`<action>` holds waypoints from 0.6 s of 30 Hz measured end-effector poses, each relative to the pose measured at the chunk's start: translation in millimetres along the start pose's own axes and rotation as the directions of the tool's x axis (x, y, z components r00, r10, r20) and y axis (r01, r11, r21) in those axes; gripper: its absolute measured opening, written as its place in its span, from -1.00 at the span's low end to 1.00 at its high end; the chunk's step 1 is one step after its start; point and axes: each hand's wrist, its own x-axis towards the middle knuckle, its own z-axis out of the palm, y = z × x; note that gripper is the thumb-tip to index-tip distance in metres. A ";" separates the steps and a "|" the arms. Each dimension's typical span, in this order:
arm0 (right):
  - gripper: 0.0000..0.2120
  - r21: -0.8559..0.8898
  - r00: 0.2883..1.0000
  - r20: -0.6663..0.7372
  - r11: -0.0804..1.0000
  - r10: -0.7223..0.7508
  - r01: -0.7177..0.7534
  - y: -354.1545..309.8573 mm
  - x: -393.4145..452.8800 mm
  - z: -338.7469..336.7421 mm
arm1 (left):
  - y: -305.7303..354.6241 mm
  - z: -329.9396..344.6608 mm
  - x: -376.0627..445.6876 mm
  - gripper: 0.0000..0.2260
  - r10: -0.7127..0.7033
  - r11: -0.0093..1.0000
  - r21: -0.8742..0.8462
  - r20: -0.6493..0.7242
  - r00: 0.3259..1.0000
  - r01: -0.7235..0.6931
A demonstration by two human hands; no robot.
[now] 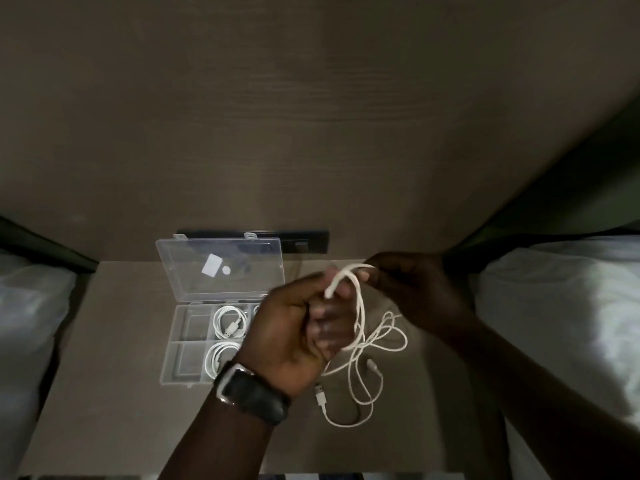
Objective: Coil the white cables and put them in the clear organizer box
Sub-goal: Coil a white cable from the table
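On the dim nightstand (131, 375) the clear organizer box (188, 344) stands open — left hand (304, 327) clenches a white cable (360, 317), right hand (415, 289) apparently pinches its loop.

A thin white cable (360, 317) hangs in a couple of loose loops from a closed fist, its upper bend pinched at the top; the rest trails down in tangled curls onto the surface, ending in a USB plug (320, 393) lying flat. The clear organizer box (187, 344) sits to the left with its lid (221, 268) propped open and tilted back. Two of its compartments each hold a coiled white cable (229, 322), one behind the other (218, 358); the leftmost compartments look bare.
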 end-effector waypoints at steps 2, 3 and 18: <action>-0.70 -0.053 0.995 0.057 0.996 0.078 -0.075 6.4 -19.9 19.2 | 14.4 -1.6 -0.8 -0.69 0.155 0.964 -0.229 0.083 0.984 -0.133; -0.70 -0.126 0.985 0.147 0.990 0.088 -0.070 9.7 -31.9 28.0 | 23.3 -4.6 0.9 -0.67 0.255 0.928 -0.294 0.058 0.965 -0.228; -0.73 -0.020 0.999 0.049 0.999 -0.024 0.025 8.8 5.9 6.4 | -5.4 -2.0 -10.5 -0.66 0.152 0.971 0.209 -0.147 0.977 -0.120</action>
